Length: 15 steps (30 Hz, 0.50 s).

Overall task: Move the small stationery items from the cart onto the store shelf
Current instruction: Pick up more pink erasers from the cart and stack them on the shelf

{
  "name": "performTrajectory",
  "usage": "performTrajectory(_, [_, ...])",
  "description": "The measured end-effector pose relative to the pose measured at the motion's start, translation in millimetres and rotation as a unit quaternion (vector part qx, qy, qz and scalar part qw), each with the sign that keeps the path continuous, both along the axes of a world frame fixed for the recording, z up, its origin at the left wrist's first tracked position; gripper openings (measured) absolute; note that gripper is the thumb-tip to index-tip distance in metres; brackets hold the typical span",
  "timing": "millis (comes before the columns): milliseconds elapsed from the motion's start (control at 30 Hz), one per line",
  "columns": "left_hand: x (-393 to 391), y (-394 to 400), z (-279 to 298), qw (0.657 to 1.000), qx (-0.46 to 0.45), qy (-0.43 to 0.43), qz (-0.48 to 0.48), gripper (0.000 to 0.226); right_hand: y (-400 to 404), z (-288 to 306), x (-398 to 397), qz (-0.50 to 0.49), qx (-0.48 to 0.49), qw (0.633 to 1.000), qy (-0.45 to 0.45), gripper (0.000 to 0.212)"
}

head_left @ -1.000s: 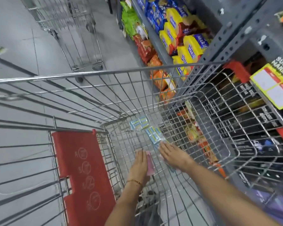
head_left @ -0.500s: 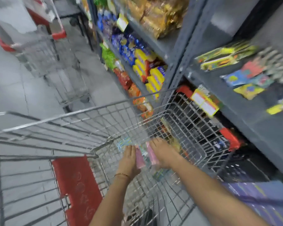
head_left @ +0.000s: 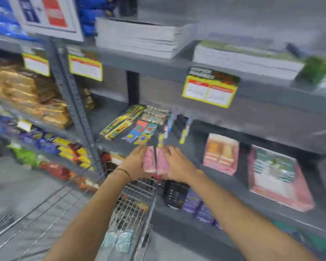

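Pink packets fill both our hands: the left hand [head_left: 137, 162] grips one pink packet [head_left: 149, 160] and the right hand [head_left: 174, 164] grips a second pink packet [head_left: 161, 161], fingers curled round them, the two side by side and nearly touching. We hold them at the front edge of the grey shelf [head_left: 196, 140], just beside the colourful stationery packs [head_left: 139, 129] lying there. Below our arms stands the wire cart [head_left: 132, 204], with pale blue packets [head_left: 119, 241] left in its bottom. Everything is blurred.
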<state>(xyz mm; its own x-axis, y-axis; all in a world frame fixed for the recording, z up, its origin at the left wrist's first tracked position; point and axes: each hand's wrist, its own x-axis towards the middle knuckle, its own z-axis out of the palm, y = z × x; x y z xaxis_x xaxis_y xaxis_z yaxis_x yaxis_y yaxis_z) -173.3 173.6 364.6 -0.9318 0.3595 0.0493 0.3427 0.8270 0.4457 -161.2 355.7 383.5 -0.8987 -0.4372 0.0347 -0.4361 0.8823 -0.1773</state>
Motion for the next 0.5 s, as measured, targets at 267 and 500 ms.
performTrajectory(267, [-63, 156, 41, 0.991, 0.018, -0.044, -0.123, 0.102, 142, 47, -14, -0.198, -0.044, 0.976, -0.074, 0.077])
performTrajectory(500, [-110, 225, 25, 0.982, -0.025, -0.084, -0.164, 0.096, 200, 31, -38, -0.257, -0.063, 0.960, -0.087, 0.057])
